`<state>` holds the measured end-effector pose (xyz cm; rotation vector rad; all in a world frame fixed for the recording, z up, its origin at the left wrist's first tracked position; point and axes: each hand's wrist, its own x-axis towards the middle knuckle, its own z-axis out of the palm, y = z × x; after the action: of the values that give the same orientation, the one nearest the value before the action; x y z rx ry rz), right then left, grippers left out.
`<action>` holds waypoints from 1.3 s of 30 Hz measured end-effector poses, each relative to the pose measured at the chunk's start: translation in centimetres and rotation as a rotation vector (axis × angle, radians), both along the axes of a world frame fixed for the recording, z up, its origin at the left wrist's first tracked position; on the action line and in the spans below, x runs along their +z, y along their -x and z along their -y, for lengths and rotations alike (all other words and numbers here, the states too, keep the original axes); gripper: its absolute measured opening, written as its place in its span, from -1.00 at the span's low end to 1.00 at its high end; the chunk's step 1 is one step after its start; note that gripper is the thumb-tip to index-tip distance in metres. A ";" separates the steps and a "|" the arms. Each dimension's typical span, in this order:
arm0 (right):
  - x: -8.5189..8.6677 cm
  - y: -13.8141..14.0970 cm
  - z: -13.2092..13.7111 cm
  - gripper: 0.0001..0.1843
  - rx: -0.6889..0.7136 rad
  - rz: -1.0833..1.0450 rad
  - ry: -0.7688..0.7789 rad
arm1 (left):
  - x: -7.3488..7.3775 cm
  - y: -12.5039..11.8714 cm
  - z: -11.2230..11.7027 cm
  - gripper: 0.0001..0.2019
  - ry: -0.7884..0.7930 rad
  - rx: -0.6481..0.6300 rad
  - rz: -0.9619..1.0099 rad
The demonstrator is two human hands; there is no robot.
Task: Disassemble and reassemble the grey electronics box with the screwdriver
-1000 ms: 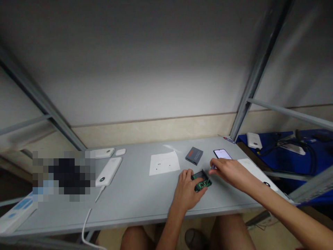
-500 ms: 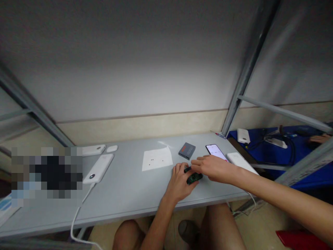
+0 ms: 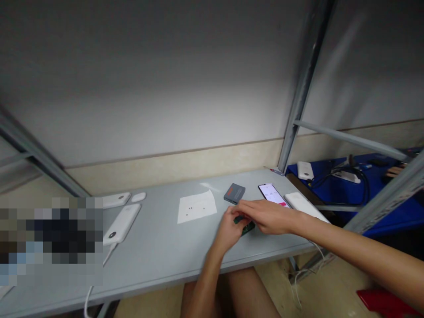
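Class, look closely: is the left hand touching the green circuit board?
Touching: the head view shows the left hand with its fingers closed on the green circuit board.

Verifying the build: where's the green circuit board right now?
In the head view, the green circuit board sits between the left hand and right hand, just below the grey box.

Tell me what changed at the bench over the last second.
The right hand has moved left, away from the phone, and now lies over the green circuit board, up against the left hand, which still has hold of the board. The board is mostly hidden. The phone, grey box and paper sheet stayed put.
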<state>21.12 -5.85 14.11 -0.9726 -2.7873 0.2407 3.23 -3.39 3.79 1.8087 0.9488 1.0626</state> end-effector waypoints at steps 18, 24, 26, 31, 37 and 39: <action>2.1 -1.8 0.2 -0.73 -0.051 -0.066 0.042 | 0.8 -0.4 -0.5 -0.77 0.133 -0.018 -0.080; 1.7 -1.3 0.4 -0.82 -0.216 0.038 -0.022 | 0.5 -0.8 -0.4 -0.75 0.167 0.016 -0.062; 1.5 -1.3 0.3 -0.80 -0.168 0.046 -0.029 | 0.5 -0.9 -0.3 -0.78 0.158 0.026 -0.049; 2.1 -1.5 0.4 -0.76 -0.055 0.011 -0.008 | 0.7 -0.7 0.0 -0.74 0.145 -0.041 -0.053; 2.2 -1.1 0.5 -0.73 -0.257 0.009 -0.047 | 0.7 -0.8 -0.4 -0.78 0.119 -0.038 -0.123; 2.0 -1.0 0.4 -0.77 -0.267 0.046 -0.045 | 0.6 -1.0 -0.5 -0.81 0.137 -0.006 -0.116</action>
<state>22.17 -6.21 16.11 -1.3376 -2.6500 0.1189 4.18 -2.91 4.40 1.7734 1.0592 0.8745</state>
